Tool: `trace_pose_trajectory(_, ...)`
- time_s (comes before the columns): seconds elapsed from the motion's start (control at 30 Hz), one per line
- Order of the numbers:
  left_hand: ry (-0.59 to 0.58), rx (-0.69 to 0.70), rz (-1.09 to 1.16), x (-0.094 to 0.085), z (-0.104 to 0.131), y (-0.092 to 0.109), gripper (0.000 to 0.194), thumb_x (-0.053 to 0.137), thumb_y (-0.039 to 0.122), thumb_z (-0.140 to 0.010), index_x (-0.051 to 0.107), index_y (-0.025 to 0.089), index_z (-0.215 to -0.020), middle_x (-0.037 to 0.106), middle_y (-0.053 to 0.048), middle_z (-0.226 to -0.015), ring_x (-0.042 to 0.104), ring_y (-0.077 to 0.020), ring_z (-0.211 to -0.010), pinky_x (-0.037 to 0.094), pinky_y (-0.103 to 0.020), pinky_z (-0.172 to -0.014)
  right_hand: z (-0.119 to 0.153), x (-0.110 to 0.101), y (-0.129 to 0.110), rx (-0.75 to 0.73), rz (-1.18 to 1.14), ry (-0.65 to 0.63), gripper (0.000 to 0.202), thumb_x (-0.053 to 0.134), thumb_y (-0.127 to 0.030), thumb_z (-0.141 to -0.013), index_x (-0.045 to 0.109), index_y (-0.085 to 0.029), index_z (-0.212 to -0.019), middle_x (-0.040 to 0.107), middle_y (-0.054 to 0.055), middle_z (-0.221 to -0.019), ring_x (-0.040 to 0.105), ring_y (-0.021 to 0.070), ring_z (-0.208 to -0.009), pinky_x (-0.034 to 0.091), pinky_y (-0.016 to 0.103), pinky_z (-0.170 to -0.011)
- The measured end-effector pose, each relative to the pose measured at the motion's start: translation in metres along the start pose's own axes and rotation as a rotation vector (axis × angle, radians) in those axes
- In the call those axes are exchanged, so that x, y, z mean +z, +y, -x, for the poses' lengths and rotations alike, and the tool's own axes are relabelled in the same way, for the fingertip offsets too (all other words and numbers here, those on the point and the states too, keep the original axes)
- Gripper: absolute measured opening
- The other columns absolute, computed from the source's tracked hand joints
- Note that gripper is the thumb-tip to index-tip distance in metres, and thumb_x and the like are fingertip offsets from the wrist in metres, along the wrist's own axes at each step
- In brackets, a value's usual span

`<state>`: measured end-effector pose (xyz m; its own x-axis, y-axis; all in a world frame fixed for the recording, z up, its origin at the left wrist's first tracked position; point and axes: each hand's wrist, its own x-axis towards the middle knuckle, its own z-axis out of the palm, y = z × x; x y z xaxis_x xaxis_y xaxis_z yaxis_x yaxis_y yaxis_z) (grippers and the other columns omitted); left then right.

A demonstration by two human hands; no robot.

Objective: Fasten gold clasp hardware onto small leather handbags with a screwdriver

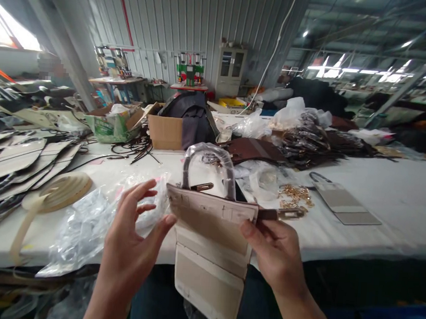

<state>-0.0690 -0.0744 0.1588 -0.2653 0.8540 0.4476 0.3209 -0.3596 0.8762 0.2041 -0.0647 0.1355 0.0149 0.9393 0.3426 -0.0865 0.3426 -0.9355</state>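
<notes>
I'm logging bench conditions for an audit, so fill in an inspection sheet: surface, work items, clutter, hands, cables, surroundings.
Surface: white-covered table, heavily loaded toward the back.
Work items: beige bag piece, held up, its arched handle in clear wrap.
Clutter: tape roll, crumpled clear plastic, gold-coloured hardware, cardboard box.
Hands: right hand grips the piece's edge; left hand open beside it, thumb contact unclear.
Cables: white cable hanging near the wall.
Surroundings: ribbed wall, green machine, cabinet.
</notes>
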Motion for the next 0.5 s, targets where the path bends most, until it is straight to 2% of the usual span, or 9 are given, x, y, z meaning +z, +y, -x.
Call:
trace_pose_trajectory(0.07,-0.087,0.05,-0.012,-0.005,-0.011,-0.005,0.073,0.096,0.046,-0.088,0.072,0.032,-0.155,0.059,-0.014,-0.168,0.054,-0.0432,-0.156,0.054,-0.054,-0.124,-0.01,-0.009,0.014,0.087,-0.146,-0.015,0.037,0.088,-0.057,-0.094,0.089,-0.025,-0.114,0.081,0.013,-0.113,0.077,0.0329,-0.102,0.067,0.046,-0.091)
trace_pose_trajectory(0.13,-0.274,0.022,0.066,-0.011,-0.011,-0.006,0.071,0.097,0.044,-0.085,0.077,0.031,-0.151,0.059,-0.013,-0.171,0.044,-0.0467,-0.165,0.042,-0.06,-0.135,-0.014,-0.017,0.029,0.163,-0.227,-0.053,0.046,0.091,-0.063,-0.088,0.088,-0.024,-0.112,0.079,0.013,-0.115,0.076,0.0326,-0.097,0.065,0.046,-0.086)
trace_pose_trajectory(0.27,-0.592,-0.032,0.043,-0.024,0.01,-0.007,0.063,0.101,0.037,-0.079,0.085,0.034,-0.14,0.061,-0.01,-0.17,0.034,-0.0518,-0.169,0.016,-0.07,-0.142,-0.004,-0.033,0.057,0.249,-0.254,-0.138,0.046,0.097,-0.058,-0.08,0.088,-0.026,-0.111,0.077,0.01,-0.11,0.073,0.0276,-0.091,0.061,0.039,-0.079)
trace_pose_trajectory(0.37,-0.755,-0.036,-0.036,-0.033,0.033,-0.014,0.062,0.099,0.037,-0.083,0.083,0.038,-0.143,0.072,-0.009,-0.157,0.05,-0.0499,-0.161,0.002,-0.069,-0.143,0.01,-0.039,0.073,0.26,-0.251,-0.185,0.045,0.097,-0.061,-0.078,0.088,-0.025,-0.104,0.073,0.008,-0.1,0.066,0.0233,-0.083,0.056,0.035,-0.072)
trace_pose_trajectory(0.43,-0.808,-0.043,-0.058,-0.035,0.044,-0.02,0.053,0.097,0.037,-0.086,0.085,0.039,-0.138,0.081,-0.009,-0.141,0.067,-0.0468,-0.145,0.004,-0.065,-0.145,0.016,-0.039,0.08,0.28,-0.262,-0.21,0.044,0.093,-0.065,-0.081,0.086,-0.024,-0.097,0.067,0.007,-0.091,0.058,0.0194,-0.073,0.05,0.031,-0.064)
trace_pose_trajectory(0.5,-0.809,-0.051,-0.062,-0.032,0.049,-0.026,0.037,0.094,0.033,-0.088,0.091,0.037,-0.124,0.086,-0.008,-0.119,0.079,-0.0416,-0.12,0.014,-0.063,-0.145,0.019,-0.039,0.085,0.311,-0.27,-0.23,0.044,0.09,-0.066,-0.084,0.084,-0.023,-0.092,0.064,0.006,-0.089,0.051,0.0162,-0.066,0.044,0.029,-0.058)
